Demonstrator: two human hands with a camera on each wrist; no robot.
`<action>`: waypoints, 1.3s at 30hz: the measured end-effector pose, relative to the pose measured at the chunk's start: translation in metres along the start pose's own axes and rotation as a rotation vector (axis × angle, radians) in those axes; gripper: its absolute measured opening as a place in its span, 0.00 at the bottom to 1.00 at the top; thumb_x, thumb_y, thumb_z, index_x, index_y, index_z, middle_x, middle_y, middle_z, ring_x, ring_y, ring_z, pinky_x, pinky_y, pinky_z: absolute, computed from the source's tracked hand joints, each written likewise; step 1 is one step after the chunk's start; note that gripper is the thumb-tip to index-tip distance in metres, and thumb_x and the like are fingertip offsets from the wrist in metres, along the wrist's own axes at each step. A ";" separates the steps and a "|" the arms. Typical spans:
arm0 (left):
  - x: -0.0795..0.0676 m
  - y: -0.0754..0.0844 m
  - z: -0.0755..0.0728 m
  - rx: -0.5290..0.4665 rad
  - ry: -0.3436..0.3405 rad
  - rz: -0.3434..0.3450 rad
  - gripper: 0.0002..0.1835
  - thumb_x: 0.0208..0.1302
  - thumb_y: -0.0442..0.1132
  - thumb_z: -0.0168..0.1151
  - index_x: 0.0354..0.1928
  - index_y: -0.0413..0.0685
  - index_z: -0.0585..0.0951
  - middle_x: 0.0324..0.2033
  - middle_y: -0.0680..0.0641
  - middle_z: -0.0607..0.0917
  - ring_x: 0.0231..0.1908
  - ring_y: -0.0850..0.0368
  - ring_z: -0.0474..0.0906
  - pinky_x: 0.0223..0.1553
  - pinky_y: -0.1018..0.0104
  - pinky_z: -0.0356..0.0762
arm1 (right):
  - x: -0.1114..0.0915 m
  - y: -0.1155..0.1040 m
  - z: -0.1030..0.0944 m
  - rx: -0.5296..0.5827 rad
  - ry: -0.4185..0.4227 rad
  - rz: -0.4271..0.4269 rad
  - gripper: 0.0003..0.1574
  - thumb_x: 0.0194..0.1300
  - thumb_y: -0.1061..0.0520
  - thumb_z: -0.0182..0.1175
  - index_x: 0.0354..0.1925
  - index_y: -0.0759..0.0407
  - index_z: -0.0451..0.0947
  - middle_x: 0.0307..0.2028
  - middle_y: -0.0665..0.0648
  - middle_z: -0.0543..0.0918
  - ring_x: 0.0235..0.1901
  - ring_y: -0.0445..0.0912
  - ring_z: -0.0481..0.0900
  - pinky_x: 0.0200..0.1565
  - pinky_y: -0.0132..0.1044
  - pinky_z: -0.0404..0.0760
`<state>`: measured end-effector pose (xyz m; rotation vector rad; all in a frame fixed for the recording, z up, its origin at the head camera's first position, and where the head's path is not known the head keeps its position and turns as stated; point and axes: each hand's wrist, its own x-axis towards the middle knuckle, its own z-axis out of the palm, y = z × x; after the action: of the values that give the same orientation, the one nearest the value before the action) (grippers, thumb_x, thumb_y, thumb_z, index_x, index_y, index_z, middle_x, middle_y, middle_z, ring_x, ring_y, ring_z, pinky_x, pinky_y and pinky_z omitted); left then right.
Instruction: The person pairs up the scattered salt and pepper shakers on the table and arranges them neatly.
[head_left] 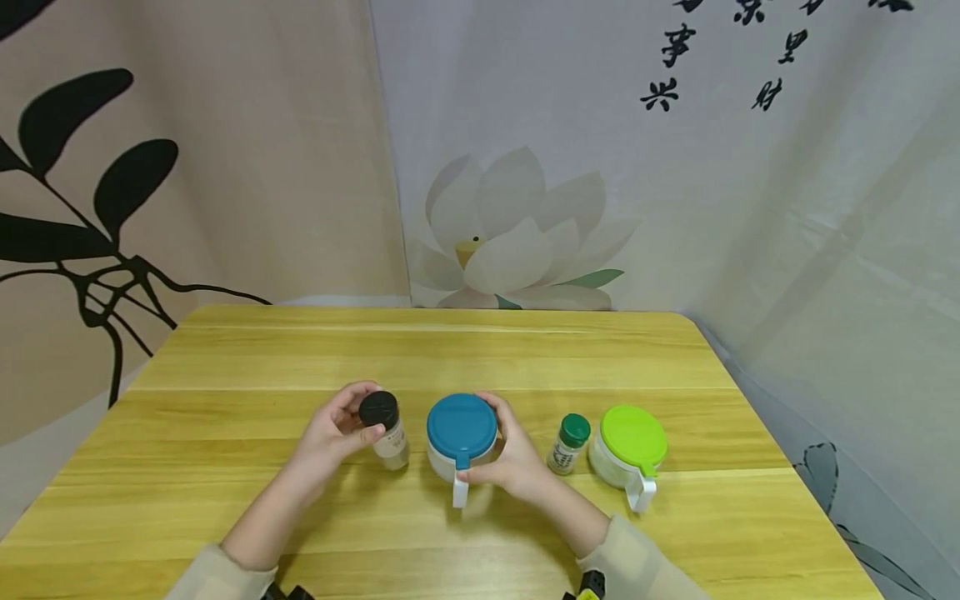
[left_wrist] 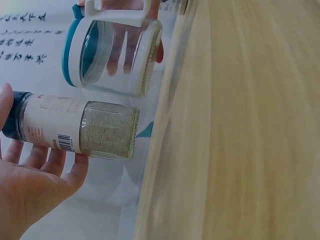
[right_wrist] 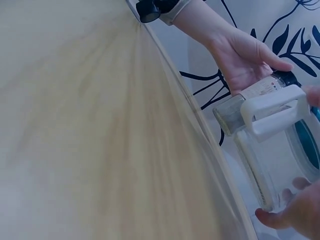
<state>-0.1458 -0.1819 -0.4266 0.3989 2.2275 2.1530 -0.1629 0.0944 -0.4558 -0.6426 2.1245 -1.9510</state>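
In the head view, my left hand (head_left: 337,433) grips a spice jar (head_left: 392,446) with a black cap, thumb and fingers around its upper part. The left wrist view shows pale, speckled powder inside this spice jar (left_wrist: 107,130) and a printed label. My right hand (head_left: 517,458) holds a clear glass seasoning pot (head_left: 462,427) with a blue lid and white handle, the thumb at the handle. No contents can be made out in the seasoning pot (left_wrist: 117,60). Both wrist views show the two vessels raised off the table, side by side and upright.
A small green-capped spice jar (head_left: 568,443) stands right of my right hand. Beside it is a seasoning pot with a lime-green lid (head_left: 633,437) and white handle. The wooden table (head_left: 450,350) ends at a printed cloth backdrop (head_left: 300,150).
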 end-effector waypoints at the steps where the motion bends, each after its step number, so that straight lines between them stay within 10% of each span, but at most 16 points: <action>1: 0.000 0.000 0.000 0.002 0.000 -0.003 0.24 0.61 0.29 0.64 0.59 0.38 0.69 0.46 0.52 0.80 0.47 0.56 0.74 0.47 0.68 0.70 | -0.001 0.000 0.000 -0.002 -0.003 0.002 0.63 0.41 0.66 0.76 0.70 0.53 0.54 0.61 0.56 0.70 0.61 0.51 0.66 0.64 0.58 0.50; 18: -0.002 -0.003 0.004 -0.015 -0.032 0.002 0.23 0.61 0.28 0.63 0.57 0.39 0.70 0.46 0.51 0.80 0.47 0.55 0.74 0.46 0.67 0.70 | -0.008 0.003 -0.002 0.022 -0.045 0.000 0.61 0.43 0.67 0.75 0.70 0.53 0.54 0.62 0.58 0.68 0.60 0.53 0.67 0.60 0.54 0.64; 39: -0.002 -0.008 0.008 0.007 -0.050 0.006 0.27 0.58 0.27 0.66 0.58 0.33 0.68 0.46 0.48 0.79 0.45 0.55 0.75 0.45 0.67 0.72 | -0.011 0.012 -0.004 0.037 -0.074 -0.019 0.61 0.43 0.66 0.75 0.70 0.54 0.53 0.62 0.59 0.69 0.60 0.53 0.67 0.63 0.57 0.56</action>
<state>-0.1434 -0.1746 -0.4348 0.4546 2.2117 2.1143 -0.1569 0.1027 -0.4686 -0.7187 2.0411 -1.9405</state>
